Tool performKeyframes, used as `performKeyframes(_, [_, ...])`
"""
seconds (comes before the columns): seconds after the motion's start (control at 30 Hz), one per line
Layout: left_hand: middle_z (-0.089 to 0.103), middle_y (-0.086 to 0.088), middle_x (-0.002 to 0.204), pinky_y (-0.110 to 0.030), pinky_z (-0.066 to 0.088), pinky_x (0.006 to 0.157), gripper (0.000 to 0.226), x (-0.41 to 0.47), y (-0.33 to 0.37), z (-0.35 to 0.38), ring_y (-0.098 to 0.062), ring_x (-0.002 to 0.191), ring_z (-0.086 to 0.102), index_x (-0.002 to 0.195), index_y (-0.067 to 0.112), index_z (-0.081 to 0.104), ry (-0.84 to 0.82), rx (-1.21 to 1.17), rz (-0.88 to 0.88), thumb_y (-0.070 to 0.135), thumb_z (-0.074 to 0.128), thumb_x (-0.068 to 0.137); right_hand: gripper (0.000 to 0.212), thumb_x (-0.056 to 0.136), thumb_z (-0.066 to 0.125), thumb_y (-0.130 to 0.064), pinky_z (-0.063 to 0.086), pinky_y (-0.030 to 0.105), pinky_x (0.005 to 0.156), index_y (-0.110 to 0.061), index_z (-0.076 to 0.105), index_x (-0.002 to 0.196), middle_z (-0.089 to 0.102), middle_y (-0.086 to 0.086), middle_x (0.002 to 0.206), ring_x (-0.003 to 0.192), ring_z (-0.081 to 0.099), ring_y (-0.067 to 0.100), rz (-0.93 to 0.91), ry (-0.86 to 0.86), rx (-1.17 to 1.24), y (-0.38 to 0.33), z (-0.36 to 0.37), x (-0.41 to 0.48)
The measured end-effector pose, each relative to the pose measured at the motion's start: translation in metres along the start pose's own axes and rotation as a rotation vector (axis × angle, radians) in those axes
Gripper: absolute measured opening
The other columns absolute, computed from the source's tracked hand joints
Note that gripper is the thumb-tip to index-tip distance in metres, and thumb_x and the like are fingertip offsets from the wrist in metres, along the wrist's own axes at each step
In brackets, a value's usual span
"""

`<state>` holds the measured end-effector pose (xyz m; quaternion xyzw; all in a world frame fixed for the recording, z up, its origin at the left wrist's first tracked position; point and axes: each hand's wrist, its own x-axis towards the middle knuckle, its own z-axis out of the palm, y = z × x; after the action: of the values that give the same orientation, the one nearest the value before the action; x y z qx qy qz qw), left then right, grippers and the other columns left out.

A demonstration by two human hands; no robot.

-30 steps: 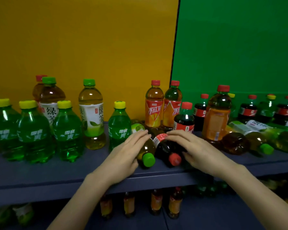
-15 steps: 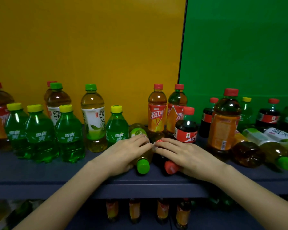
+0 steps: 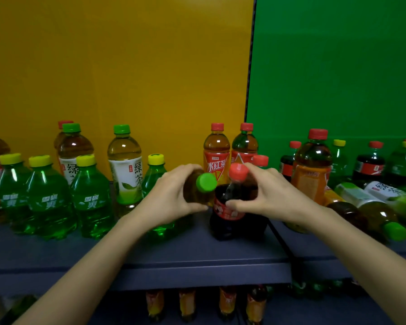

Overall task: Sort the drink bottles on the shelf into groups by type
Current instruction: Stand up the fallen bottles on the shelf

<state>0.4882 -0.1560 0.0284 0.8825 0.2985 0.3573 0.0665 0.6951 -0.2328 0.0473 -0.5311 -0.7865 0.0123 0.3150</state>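
Observation:
My left hand (image 3: pixel 171 198) grips a green-capped tea bottle (image 3: pixel 203 186), lifted off the shelf with its cap tilted toward me. My right hand (image 3: pixel 271 195) grips a red-capped cola bottle (image 3: pixel 232 207), which stands nearly upright with its base on the blue shelf (image 3: pixel 197 259). The two bottles touch at the middle of the shelf. Green soda bottles (image 3: pixel 49 198) with yellow caps stand at the left, with two green tea bottles (image 3: pixel 126 170) behind them. Red iced tea bottles (image 3: pixel 217 156) stand at the back centre.
At the right stand an orange-labelled bottle (image 3: pixel 312 170) and several cola bottles (image 3: pixel 370 160). Green tea bottles (image 3: pixel 375 212) lie on their sides at the right edge. A lower shelf holds more bottles (image 3: pixel 227 301). Yellow and green walls back the shelf.
Both bottles lay on their sides under my hands. Now my left hand has lifted the tea bottle and my right hand has stood the cola bottle upright.

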Motion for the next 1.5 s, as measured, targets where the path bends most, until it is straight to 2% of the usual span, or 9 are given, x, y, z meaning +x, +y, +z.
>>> performKeyframes(0.17, [0.054,-0.004,0.126,-0.038,0.043,0.1,0.073,0.017,-0.007,0.005,-0.017,0.117,0.05,0.129,0.013,0.04,0.141,-0.16,-0.189,0.033,0.077,0.07,0.053,0.075,0.068,-0.046,0.049,0.036,0.087,-0.022,0.044,0.115,0.062,-0.004,0.109,0.099,0.059,0.013,0.101,0.05,0.0,0.001,0.012,0.008])
performKeyframes(0.33, [0.05,-0.001,0.126,-0.025,0.039,0.089,0.072,0.035,-0.009,0.01,-0.011,0.112,0.047,0.132,0.009,0.034,0.255,-0.298,-0.317,0.036,0.072,0.076,0.057,0.082,0.062,-0.044,0.043,0.035,0.1,-0.021,0.041,0.129,0.057,-0.006,0.126,0.116,0.052,0.011,0.144,0.177,0.024,-0.002,0.032,0.002])
performKeyframes(0.5, [0.057,-0.008,0.119,-0.044,0.048,0.094,0.067,0.053,-0.017,0.016,-0.023,0.109,0.056,0.124,0.009,0.039,0.331,-0.456,-0.452,0.046,0.069,0.076,0.062,0.086,0.06,-0.04,0.036,0.021,0.101,-0.02,0.033,0.138,0.048,-0.007,0.134,0.121,0.044,0.004,0.156,0.327,0.114,-0.007,0.054,-0.005])
performKeyframes(0.87, [0.043,-0.017,0.137,-0.047,0.045,0.097,0.084,0.063,-0.019,0.028,-0.028,0.117,0.051,0.139,0.011,0.019,0.312,-0.46,-0.561,0.054,0.06,0.08,0.077,0.084,0.065,-0.032,0.028,0.026,0.106,-0.025,0.019,0.145,0.031,-0.009,0.144,0.126,0.022,-0.007,0.184,0.451,0.133,-0.014,0.089,-0.01])
performKeyframes(1.0, [0.026,-0.013,0.151,-0.046,0.032,0.11,0.082,0.052,-0.012,0.028,-0.028,0.137,0.031,0.147,0.008,0.008,0.327,-0.421,-0.54,0.038,0.057,0.088,0.077,0.085,0.064,-0.032,0.027,0.028,0.108,-0.024,0.018,0.146,0.03,-0.008,0.147,0.129,0.022,-0.005,0.198,0.435,0.124,-0.015,0.089,-0.01])
performKeyframes(1.1, [0.021,-0.008,0.154,-0.03,0.023,0.111,0.066,0.031,0.003,0.025,-0.02,0.14,0.024,0.147,0.008,0.014,0.395,-0.325,-0.452,0.026,0.05,0.094,0.071,0.088,0.06,-0.032,0.03,0.036,0.111,-0.022,0.02,0.146,0.03,-0.008,0.149,0.137,0.026,0.004,0.216,0.409,0.098,-0.016,0.085,-0.018])
performKeyframes(1.27, [0.049,-0.001,0.116,-0.031,0.045,0.092,0.025,-0.004,0.023,0.022,-0.011,0.109,0.047,0.116,0.009,0.052,0.641,-0.225,-0.131,0.013,0.053,0.092,0.037,0.089,0.057,-0.014,0.044,0.022,0.096,-0.023,0.051,0.125,0.053,-0.014,0.121,0.113,0.049,-0.002,0.149,0.484,0.004,-0.013,0.057,-0.052])
performKeyframes(1.37, [0.055,0.001,0.1,-0.013,0.044,0.075,0.01,-0.014,0.045,0.029,-0.005,0.087,0.052,0.099,0.01,0.058,0.567,-0.206,-0.009,0.006,0.055,0.09,0.027,0.085,0.057,-0.001,0.044,0.012,0.084,-0.019,0.064,0.104,0.062,-0.01,0.102,0.096,0.056,-0.001,0.163,0.553,-0.091,0.002,0.028,-0.081])
performKeyframes(1.5, [0.058,0.006,0.082,-0.015,0.042,0.061,0.007,-0.017,0.085,0.055,-0.01,0.073,0.053,0.091,0.018,0.059,0.388,-0.294,0.057,0.012,0.059,0.088,0.026,0.082,0.059,0.004,0.046,0.019,0.081,-0.017,0.067,0.092,0.065,-0.007,0.093,0.089,0.061,0.009,0.294,0.609,-0.183,0.036,-0.016,-0.119])
